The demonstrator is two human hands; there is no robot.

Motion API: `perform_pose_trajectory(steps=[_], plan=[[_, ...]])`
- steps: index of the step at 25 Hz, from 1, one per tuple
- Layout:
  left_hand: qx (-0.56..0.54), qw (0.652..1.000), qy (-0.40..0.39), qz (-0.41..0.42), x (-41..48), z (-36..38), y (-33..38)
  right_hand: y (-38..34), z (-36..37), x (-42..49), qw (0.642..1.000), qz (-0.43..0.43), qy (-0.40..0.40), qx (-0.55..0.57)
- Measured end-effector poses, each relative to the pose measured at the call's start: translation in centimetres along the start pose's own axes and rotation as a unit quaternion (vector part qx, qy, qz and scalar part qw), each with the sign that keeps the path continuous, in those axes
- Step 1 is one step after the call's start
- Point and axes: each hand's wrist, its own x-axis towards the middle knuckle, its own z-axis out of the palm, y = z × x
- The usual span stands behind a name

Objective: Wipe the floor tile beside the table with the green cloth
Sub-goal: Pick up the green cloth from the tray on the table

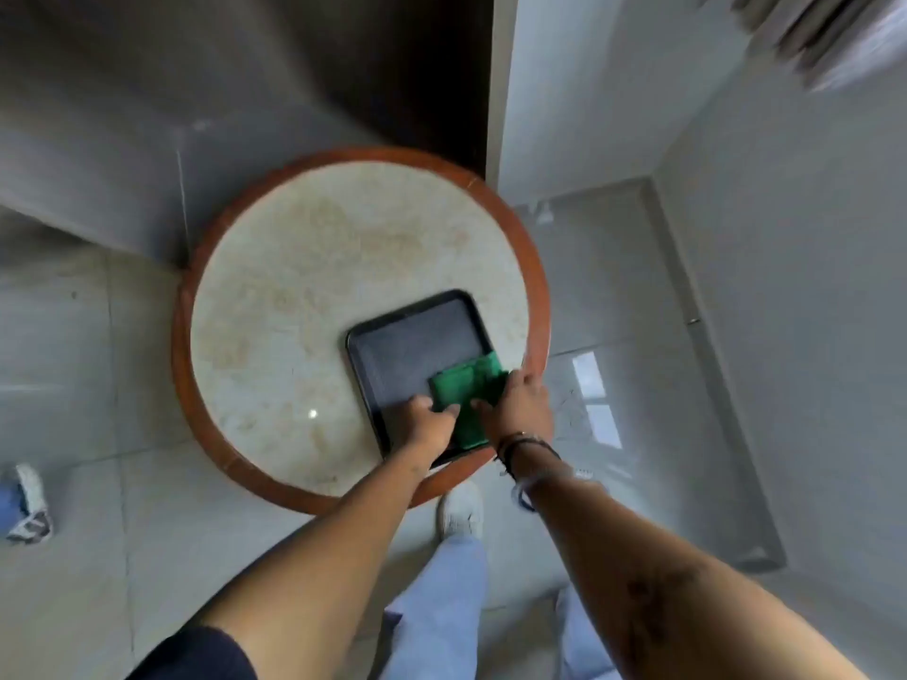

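Both hands on the green cloth at the table.

The green cloth [470, 392] lay folded in the black tray [392, 346] on the round table [275, 296]; my left hand [426, 424] and right hand [522, 402] each had a grip closed on its edges.
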Motion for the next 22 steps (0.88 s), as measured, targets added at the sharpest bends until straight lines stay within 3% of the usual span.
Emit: perform_pose_trajectory(steps=[4, 7, 10, 13, 16, 22], plan=[[-0.161, 0.984, -0.005, -0.076, 0.8, 2.3, 1.6, -0.3, 0.2, 2.3, 0.997, 0.054, 0.059, 0.018], [-0.210, 0.975, -0.043, -0.057, -0.8, 2.4, 2.2, 0.2, 0.2, 1.0, 0.995, 0.053, 0.077, 0.019], [-0.229, 0.972, -0.058, -0.011, -3.2, 1.9, 4.1, 1.4, -1.4, 0.2, 0.974, 0.069, 0.106, 0.187], [-0.263, 0.958, -0.111, 0.026, -5.9, 2.6, 6.4, 4.4, -4.6, -1.1, 0.919, 0.068, 0.115, 0.371], [-0.265, 0.939, -0.217, 0.025, -7.7, 5.8, 7.0, 11.0, -8.3, -1.6, 0.785, 0.108, -0.029, 0.610], [-0.231, 0.899, -0.372, -0.020, -5.8, 19.1, 2.2, 27.7, -5.1, 2.7, 0.693, 0.157, -0.294, 0.639]])
